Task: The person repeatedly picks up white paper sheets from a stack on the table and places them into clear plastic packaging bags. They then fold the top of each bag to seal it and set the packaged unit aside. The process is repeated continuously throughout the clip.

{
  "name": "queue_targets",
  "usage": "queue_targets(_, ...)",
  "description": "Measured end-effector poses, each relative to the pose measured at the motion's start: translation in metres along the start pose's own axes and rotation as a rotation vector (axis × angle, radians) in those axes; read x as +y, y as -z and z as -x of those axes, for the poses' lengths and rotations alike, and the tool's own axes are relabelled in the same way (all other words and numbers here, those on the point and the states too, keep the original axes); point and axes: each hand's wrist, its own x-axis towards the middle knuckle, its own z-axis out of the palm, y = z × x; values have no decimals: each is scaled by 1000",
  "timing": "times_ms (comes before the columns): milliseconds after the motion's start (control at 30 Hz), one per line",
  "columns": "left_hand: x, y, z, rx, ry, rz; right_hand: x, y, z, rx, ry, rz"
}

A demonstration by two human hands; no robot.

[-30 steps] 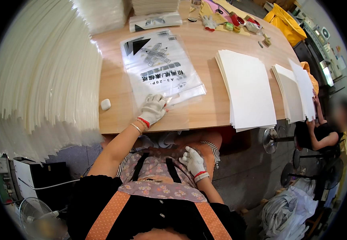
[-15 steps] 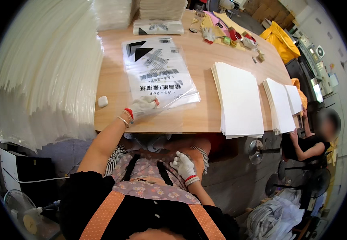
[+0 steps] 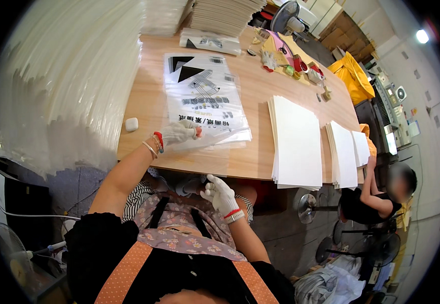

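A stack of clear printed plastic bags (image 3: 212,114) with black corner triangles lies on the table in front of me. My left hand (image 3: 179,133), in a white glove with bare reddish fingertips, is at the near edge of the stack, its fingers pinched on the top bag. Over my lap, just short of the table's front edge, is my right hand (image 3: 221,196). It is gloved too, holds nothing, and its loosely bent fingers are apart.
A tall pile of clear plastic sleeves (image 3: 78,91) borders the left side. White paper stacks (image 3: 297,144) (image 3: 342,157) overhang the front edge at right. A small white object (image 3: 131,124) sits near my left hand. Tape rolls (image 3: 299,64) lie far right. A person (image 3: 374,197) sits at right.
My right hand has risen from my lap toward the table edge, and its fingers have spread a little. The left hand stays at the bags' near edge. The whole view has shifted slightly.
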Motion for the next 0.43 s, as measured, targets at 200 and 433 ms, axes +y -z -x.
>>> queue_targets(200,6,-8,2,34,26,-60,-17,-34,-33,-161,39,-25)
queue_targets(433,11,-31,-11,-18,78,-709,-49,-75,-84,-33,374,106)
